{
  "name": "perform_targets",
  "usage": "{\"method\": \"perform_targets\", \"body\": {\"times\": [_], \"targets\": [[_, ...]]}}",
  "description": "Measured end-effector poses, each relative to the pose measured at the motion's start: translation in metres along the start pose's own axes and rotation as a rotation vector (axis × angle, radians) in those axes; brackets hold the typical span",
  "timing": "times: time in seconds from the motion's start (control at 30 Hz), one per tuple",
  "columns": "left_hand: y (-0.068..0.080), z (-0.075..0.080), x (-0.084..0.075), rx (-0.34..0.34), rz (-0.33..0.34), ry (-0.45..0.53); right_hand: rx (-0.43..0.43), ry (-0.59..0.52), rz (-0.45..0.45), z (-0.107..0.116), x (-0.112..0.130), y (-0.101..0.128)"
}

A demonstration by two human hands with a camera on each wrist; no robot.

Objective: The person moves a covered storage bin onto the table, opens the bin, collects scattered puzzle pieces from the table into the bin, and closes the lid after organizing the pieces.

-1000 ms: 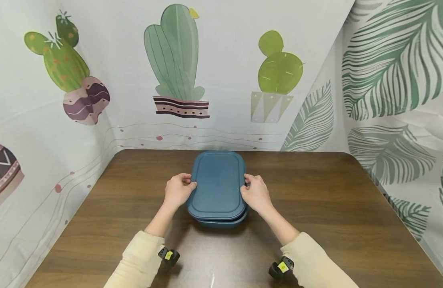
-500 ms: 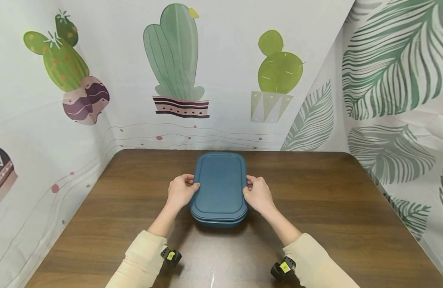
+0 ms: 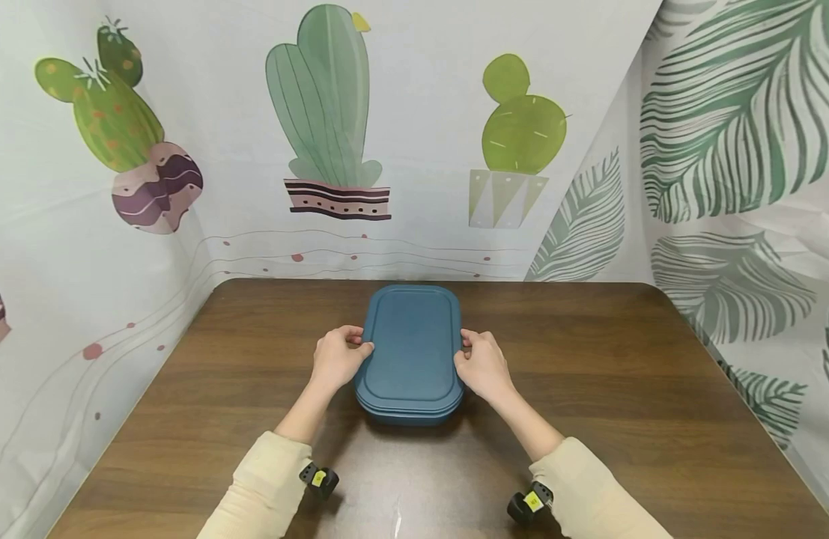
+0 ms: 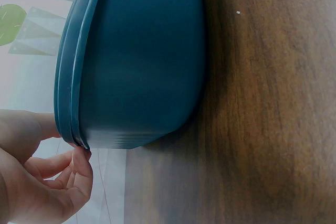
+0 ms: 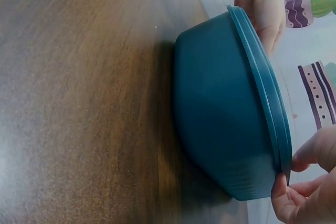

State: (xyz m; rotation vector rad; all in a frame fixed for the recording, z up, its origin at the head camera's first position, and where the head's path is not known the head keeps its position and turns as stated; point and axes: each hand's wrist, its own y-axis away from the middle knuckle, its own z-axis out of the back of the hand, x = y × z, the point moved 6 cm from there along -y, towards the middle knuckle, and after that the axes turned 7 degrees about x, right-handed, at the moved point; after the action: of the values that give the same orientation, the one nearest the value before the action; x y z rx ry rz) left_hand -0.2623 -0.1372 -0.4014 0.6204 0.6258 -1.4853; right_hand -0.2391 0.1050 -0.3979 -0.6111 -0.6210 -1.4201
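A rectangular blue lid [image 3: 414, 344] with rounded corners lies level on a deep blue plastic container [image 4: 142, 56] of the same colour, their rims lined up. My left hand [image 3: 338, 358] pinches the rim at the left long side, thumb on top and fingertips under the edge. On the opposite side my right hand [image 3: 484, 363] does the same. In the right wrist view, the fingertips [image 5: 282, 203] press up from below the rim while the thumb sits over the lid. The inside of the container is hidden.
A brown wooden table [image 3: 589, 389] bears the container near its far edge. Behind it hangs a white cloth [image 3: 427, 150] printed with cacti and leaves. Each forearm has a pale yellow sleeve and a small black camera [image 3: 320, 480] strapped at the wrist.
The lid has come down and slightly right, closing the gap at the container's front rim. Both hands moved along with it, then held still over the last half second.
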Motion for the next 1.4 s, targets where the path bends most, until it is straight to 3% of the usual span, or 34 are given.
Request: {"method": "perform_targets", "body": {"times": [1.0,1.23,1.4], "targets": [[0.0042,-0.0006,0.0031,0.016,0.007,-0.005,0.003,0.027,0.017,-0.0040,0.0007,0.0038],[0.0034,-0.0017,0.0051,0.009,0.021,0.008,-0.024,0.058,0.039,-0.0058,-0.0012,0.0044],[0.0045,-0.0025,0.0030,-0.001,-0.004,-0.001,-0.034,0.089,0.069,-0.0051,0.0001,0.0052]]}}
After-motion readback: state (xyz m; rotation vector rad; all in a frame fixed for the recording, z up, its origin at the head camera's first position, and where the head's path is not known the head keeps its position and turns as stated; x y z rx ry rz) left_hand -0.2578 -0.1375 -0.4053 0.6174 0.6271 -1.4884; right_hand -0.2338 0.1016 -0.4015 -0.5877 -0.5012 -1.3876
